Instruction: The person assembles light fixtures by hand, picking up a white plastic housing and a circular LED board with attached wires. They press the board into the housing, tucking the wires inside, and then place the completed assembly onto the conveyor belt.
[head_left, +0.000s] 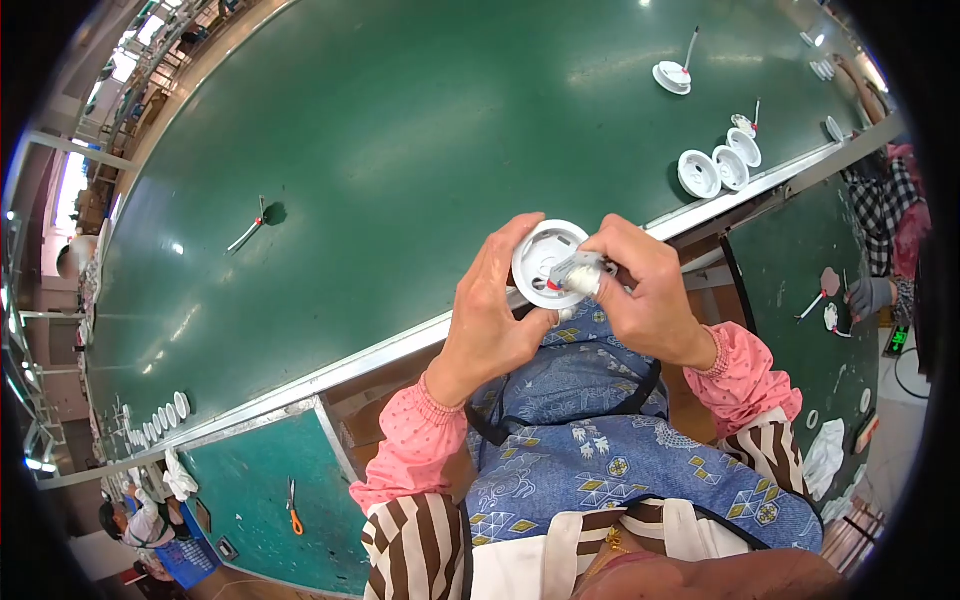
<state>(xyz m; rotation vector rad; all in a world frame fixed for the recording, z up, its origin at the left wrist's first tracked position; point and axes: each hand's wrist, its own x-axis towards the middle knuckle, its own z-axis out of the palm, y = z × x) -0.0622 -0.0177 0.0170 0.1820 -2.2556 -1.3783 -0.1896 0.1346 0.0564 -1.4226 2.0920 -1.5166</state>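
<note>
Near the table's front edge, my left hand [492, 315] is closed around the rim of a white round plastic housing [537, 252], its hollow side facing me. My right hand [643, 292] pinches a small light-grey plate with a white wire bundle [582, 277] at the housing's right side. The plate overlaps the housing's opening in this view, and a bit of red shows at its lower left end. My right fingertips are right by the housing's rim, partly hiding the bundle.
Several white round housings [699, 174] stand right along the table edge [375, 362]. Another housing with an upright wire [672, 78] sits farther back. A wired piece [246, 232] lies left. Orange-handled scissors [295, 518] rest on the lower left table. A co-worker's gloved hand [868, 298] is at right.
</note>
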